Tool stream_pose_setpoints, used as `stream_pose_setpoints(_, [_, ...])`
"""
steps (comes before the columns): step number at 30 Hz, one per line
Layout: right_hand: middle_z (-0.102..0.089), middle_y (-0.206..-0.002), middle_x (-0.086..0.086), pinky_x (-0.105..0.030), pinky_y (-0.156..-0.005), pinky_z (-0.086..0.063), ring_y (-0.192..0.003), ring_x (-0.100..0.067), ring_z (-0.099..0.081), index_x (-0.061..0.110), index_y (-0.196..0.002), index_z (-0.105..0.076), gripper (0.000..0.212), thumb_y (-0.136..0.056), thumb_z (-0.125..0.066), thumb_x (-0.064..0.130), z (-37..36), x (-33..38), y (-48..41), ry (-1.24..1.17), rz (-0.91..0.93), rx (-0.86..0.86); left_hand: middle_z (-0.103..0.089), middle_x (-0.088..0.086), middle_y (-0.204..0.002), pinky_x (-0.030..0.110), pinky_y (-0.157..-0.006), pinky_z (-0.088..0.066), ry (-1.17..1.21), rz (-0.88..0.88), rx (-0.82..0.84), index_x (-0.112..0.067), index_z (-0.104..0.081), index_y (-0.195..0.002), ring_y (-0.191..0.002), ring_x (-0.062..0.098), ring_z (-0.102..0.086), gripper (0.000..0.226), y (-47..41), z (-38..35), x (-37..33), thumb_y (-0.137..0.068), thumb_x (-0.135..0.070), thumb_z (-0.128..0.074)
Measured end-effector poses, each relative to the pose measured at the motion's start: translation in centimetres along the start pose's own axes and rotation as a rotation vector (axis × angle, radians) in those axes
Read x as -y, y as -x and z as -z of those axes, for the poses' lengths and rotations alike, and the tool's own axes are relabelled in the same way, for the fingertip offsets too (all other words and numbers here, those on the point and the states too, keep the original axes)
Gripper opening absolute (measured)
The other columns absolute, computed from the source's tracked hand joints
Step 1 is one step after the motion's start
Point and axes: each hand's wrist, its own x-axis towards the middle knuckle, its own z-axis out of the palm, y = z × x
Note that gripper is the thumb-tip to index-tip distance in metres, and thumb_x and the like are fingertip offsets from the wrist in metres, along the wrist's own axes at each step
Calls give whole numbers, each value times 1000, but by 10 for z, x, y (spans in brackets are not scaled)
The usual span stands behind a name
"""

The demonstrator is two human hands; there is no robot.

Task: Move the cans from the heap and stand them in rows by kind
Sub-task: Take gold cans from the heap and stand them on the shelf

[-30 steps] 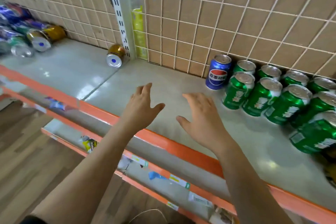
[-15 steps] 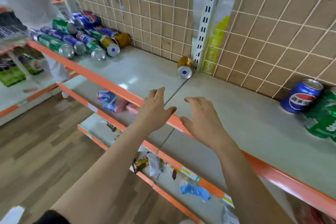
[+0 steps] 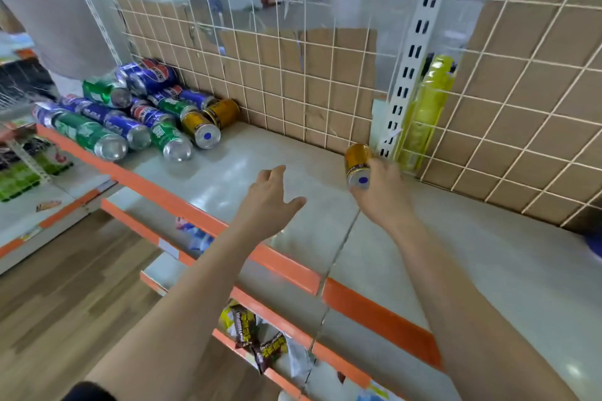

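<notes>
Head view had the heap (image 3: 130, 114) piled far left of the white slotted upright (image 3: 410, 75), hard by the orange shelf lip (image 3: 163, 195): blue, green and gold cans lying on their sides, several stacked on others, silver ends facing out. Risk number 1 sat right there. The front green can (image 3: 93, 137) lay just beside that lip, and pulling a can from underneath could well have sent a neighbour rolling off the edge.

Moving right toward the upright, the left hand (image 3: 267, 202) hovered over bare shelf, fingers spread, holding nothing and touching no can.

Right again, at the foot of the upright, the right hand (image 3: 381, 192) was curled around the lone gold can (image 3: 358, 163). That can lay tilted on its side, base with a blue dot facing the camera, gold wall carrying a dark band near the base. Fingers wrapped its right side and underside; how firm the hold was, I could not tell. Risk number 2: a smooth round wall gripped from 1 side might slip or spin away, and the can was pressed close to the upright and wire grid (image 3: 293, 81), so a hurried lift could knock against them.
</notes>
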Motion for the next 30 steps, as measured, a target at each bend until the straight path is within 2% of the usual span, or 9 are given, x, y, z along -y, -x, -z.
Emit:
stream_pose_setpoints(4, [-35, -134, -23, -44, -98, -38, -121, -43, -40, 8, -129, -41, 52, -88, -56, 37, -14, 4, -45, 39, -91, -36, -26, 10, -149, 43, -105, -36, -36, -40, 12, -15, -21, -147, -131, 31, -36, 72, -49, 10, 5, -90, -40, -56])
stream_pose_setpoints(9, [-32, -142, -25, -43, -98, -37, -125, -42, -39, 2, -136, -32, 63, -92, -48, 44, -23, 4, -84, 7, -229, 19, -26, 8, -150, 40, -105, -37, -70, -68, 50, -16, -19, -147, -132, 28, -35, 72, -91, 12, 5, -90, -41, -55])
stream_pose_setpoints(14, [-57, -119, -19, -35, -76, -43, -106, -36, -56, -1, -143, -16, 79, -88, -54, 41, -32, 2, -106, -74, -349, 120, -29, 8, -148, 42, -104, -37, -85, -80, 67, -15, -19, -147, -131, 30, -37, 72, -128, 16, 10, -90, -41, -55])
stream_pose_setpoints(16, [-58, -117, -18, -35, -75, -45, -105, -36, -57, -3, -140, -20, 84, -81, -63, 40, -36, 5, -112, -47, -353, 101, -31, 9, -147, 42, -103, -38, -94, -78, 66, -14, -20, -147, -131, 30, -37, 73, -139, 19, 16, -90, -41, -56])
stream_pose_setpoints(18, [-57, -118, -16, -34, -73, -43, -107, -36, -55, 1, -130, -33, 75, -75, -70, 38, -38, 12, -116, -7, -314, 66, -32, 10, -146, 42, -100, -40, -116, -72, 67, -15, -21, -147, -129, 30, -39, 72, -150, 24, 24, -90, -43, -56])
stream_pose_setpoints(20, [-56, -119, -14, -32, -73, -40, -109, -34, -54, 7, -128, -37, 71, -74, -71, 38, -41, 24, -119, -35, -280, 66, -34, 11, -145, 42, -99, -39, -131, -57, 61, -15, -23, -146, -128, 32, -40, 71, -162, 31, 35, -90, -43, -56])
stream_pose_setpoints(22, [-55, -119, -11, -33, -77, -42, -108, -32, -54, 13, -131, -38, 70, -74, -70, 40, -48, 38, -124, -160, -256, 102, -35, 14, -144, 44, -102, -38, -171, -30, 26, -14, -26, -145, -128, 35, -39, 68, -178, 41, 49, -90, -42, -55])
stream_pose_setpoints(26, [-54, -125, -3, -38, -90, -49, -106, -23, -56, 24, -133, -44, 69, -72, -76, 28, -67, 69, -143, -614, -227, 168, -41, 17, -137, 50, -100, -37, -253, 25, -73, -11, -35, -137, -124, 42, -38, 59, -220, 65, 78, -90, -42, -52])
stream_pose_setpoints(30, [-52, -128, -5, -40, -83, -53, -102, -27, -60, 24, -133, -44, 68, -74, -76, 20, -87, 100, -162, -923, -294, 255, -43, 20, -131, 51, -100, -37, -242, 45, -108, -10, -40, -130, -122, 41, -41, 54, -263, 86, 105, -88, -40, -54])
